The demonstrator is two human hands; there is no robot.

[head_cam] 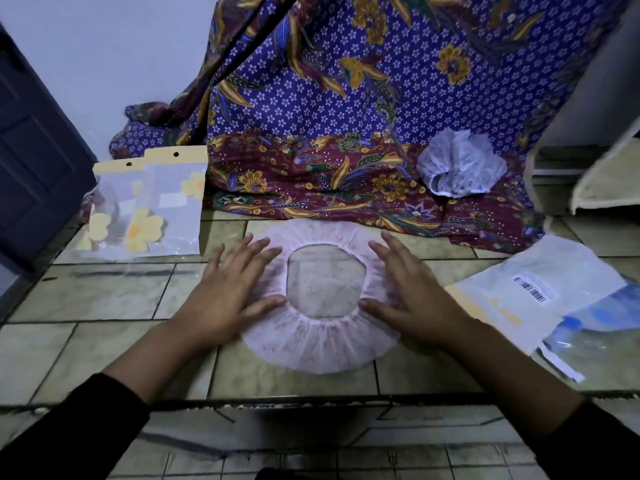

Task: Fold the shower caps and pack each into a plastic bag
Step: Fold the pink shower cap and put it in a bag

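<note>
Where the black sleeves (69,427) end at the near edge of the tiled worktop (104,299), both forearms reach forward to a pink shower cap (318,348). It lies flat on the tiles in the middle, its gathered rim forming a ring round an opening through which the tile shows. The left hand (235,289) rests palm down on the cap's left side, fingers straight and spread, thumb at the edge of the opening. The right hand (415,296) mirrors it on the right side, also flat and spread; neither hand pinches anything.

Farther right, apart from the cap, a flat white packet (530,299) with a barcode label lies over a clear bluish bag. To the left, farther back, clear plastic bags (152,206) with yellow headers and yellow flower prints lie overlapping.

Behind the cap, a purple and maroon batik cloth (346,98) hangs down and spreads over the tiles. A crumpled white shower cap (460,168) sits on it at the right. A dark blue door (34,161) stands at far left.
</note>
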